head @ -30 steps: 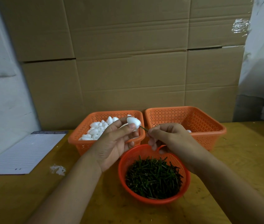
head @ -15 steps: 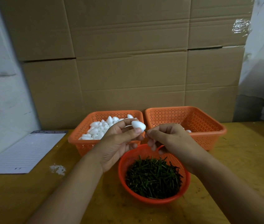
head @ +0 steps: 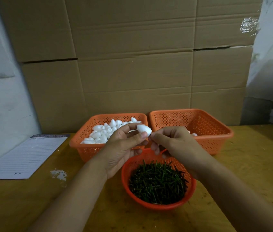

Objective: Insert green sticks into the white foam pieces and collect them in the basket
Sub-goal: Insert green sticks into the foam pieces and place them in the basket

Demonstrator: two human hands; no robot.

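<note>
Two bare forearms, no sleeves, left hand (head: 122, 148) and right hand (head: 174, 143) ringless, short trimmed nails, above round basket (head: 157, 206).

You see matt white foam pieces (head: 104, 133); perforated orange plastic baskets (head: 216, 136); a worn, scuffed wooden bench (head: 257, 164); dull corrugated cardboard (head: 132, 64); lined paper (head: 27, 156).

Stick no longer visible

The right hand (head: 174, 141) has closed against the egg-shaped white foam piece (head: 143, 129), hiding the thin green stick shown earlier between them.
</note>
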